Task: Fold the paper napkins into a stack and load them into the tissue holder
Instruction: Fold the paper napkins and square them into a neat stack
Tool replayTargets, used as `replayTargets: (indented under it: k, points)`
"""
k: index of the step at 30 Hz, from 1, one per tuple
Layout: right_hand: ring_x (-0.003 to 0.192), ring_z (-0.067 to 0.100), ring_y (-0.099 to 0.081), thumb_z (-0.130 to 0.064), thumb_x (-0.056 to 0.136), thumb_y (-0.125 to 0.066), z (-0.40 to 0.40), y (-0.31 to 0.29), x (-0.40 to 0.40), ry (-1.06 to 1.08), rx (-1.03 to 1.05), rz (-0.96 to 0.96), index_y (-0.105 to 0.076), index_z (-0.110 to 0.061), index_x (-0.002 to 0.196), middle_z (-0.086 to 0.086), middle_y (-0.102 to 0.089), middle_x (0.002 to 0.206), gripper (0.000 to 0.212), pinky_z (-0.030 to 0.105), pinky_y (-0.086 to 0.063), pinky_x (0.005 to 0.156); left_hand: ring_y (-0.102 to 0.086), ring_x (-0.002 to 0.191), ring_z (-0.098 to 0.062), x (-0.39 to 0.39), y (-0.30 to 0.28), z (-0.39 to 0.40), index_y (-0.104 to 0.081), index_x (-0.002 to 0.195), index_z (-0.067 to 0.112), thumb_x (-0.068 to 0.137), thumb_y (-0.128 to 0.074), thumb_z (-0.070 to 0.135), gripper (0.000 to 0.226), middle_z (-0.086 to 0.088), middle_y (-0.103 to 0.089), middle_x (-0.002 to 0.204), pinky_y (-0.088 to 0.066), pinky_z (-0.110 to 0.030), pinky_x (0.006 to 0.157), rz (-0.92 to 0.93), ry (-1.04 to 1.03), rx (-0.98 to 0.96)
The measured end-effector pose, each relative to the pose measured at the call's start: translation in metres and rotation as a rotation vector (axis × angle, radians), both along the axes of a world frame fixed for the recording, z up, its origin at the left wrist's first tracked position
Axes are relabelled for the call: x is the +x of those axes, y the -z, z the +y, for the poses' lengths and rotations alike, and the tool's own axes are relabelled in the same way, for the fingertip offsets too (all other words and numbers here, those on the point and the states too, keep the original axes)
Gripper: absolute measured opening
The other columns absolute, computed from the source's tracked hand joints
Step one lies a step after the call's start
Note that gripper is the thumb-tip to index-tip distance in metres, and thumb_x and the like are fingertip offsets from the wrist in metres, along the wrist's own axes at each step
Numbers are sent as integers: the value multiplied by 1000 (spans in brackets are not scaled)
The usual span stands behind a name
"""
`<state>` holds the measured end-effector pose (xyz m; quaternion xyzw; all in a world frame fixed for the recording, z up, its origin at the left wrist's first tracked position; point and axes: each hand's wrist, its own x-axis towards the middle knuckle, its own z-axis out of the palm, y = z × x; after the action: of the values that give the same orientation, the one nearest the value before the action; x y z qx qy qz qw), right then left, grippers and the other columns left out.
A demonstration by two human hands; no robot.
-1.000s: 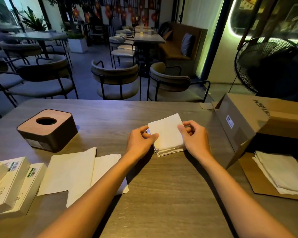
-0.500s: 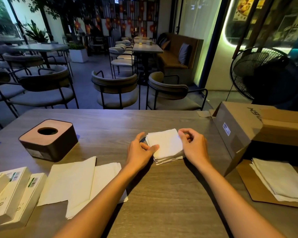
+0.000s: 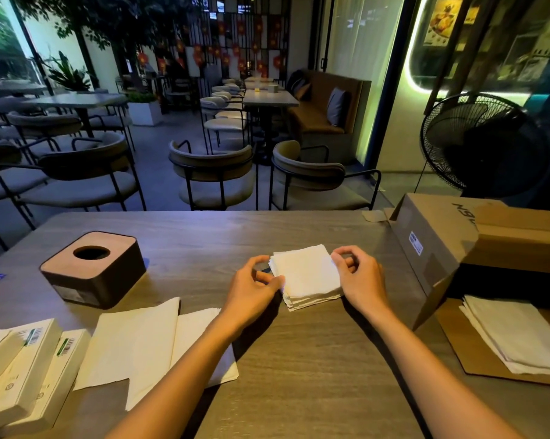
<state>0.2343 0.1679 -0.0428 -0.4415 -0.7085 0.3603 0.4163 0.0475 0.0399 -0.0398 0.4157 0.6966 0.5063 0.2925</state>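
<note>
Head view: both hands working folded napkin stack [image 3: 306,275] lying mid-table, nearer far edge than near edge. Left hand [image 3: 254,286] pinching stack's left edge, fingers curled; right hand [image 3: 359,282] curling around its right edge, thumb and fingers touching paper. Tissue holder [image 3: 93,269] sitting closed toward table's [image 3: 299,391] left edge, well apart from stack. Unfolded napkins [image 3: 147,346] lying near left near corner. Judgement: squaring-up step in hand. Next move calling for lifting stack whole, opening holder, feeding stack in without fanning.
</note>
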Motion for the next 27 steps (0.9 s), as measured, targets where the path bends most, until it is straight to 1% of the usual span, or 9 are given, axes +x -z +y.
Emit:
replayTargets:
  k: [2,6,9,13,15,18,21,24,27]
  points:
    - [72,14,-63,-22,99,-66,-3,0,0,-1,-7,2,-71,-23,103,1,-68,79,6,25,-50,62,-65,84,-6,-9,0,-15,-61,128,24,91,-71,30,40,7,-69,90,-53,-21,75,221,9,19]
    - [81,18,-65,-25,101,-63,-14,-2,-1,-5,-60,-9,-70,-22,106,2,-69,86,9,27,-50,65,-53,112,-15,-45,-7,-56,-66,112,38,89,-66,51,26,10,-64,108,-39,-41,96,704,-127,-173]
    - [94,15,-65,-28,101,-62,-20,-5,-3,8,-78,-38,-69,-20,112,-1,-69,99,15,23,-47,67,-41,120,-18,-64,-20,-88,-62,113,40,86,-62,60,33,9,-51,113,-30,-39,95,698,-15,-474]
    - [113,21,-59,-34,100,-63,-29,-7,-5,35,-27,-173,-68,-21,116,2,-65,119,22,36,-53,88,-37,120,-18,-68,-26,-111,-64,105,38,83,-67,58,30,9,-52,113,-26,-41,95,838,63,-509]
    - [124,26,-51,-39,99,-64,-36,-8,-9,68,4,-312,-66,-22,123,6,-58,129,30,41,-46,100,-39,118,-19,-68,-27,-114,-66,99,35,83,-70,55,26,8,-57,110,-26,-43,96,847,69,-505]
    - [130,29,-40,-47,94,-66,-55,-11,-18,130,93,-505,-61,-25,130,6,-47,136,42,42,-37,102,-45,113,-17,-70,-24,-119,-66,83,35,84,-72,51,17,12,-62,98,-25,-43,92,746,107,-356]
    - [131,31,-36,-48,91,-69,-79,-11,-30,124,300,-547,-62,-24,126,7,-45,137,44,43,-30,104,-49,104,-8,-68,-21,-124,-71,85,36,85,-69,53,16,19,-64,93,-23,-39,86,688,62,-191]
    - [128,25,-40,-53,95,-63,-109,-21,-46,-102,302,-493,-63,-27,124,1,-51,133,39,40,-30,102,-57,95,-7,-67,-22,-129,-76,92,34,85,-67,54,23,17,-71,91,-33,-43,90,631,-4,-52]
    - [113,13,-56,-52,96,-60,-144,-36,-63,-429,145,-381,-67,-23,118,-6,-65,118,37,35,-46,98,-63,91,-7,-67,-28,-134,-78,99,27,90,-68,42,21,7,-76,96,-46,-38,89,523,-45,55]
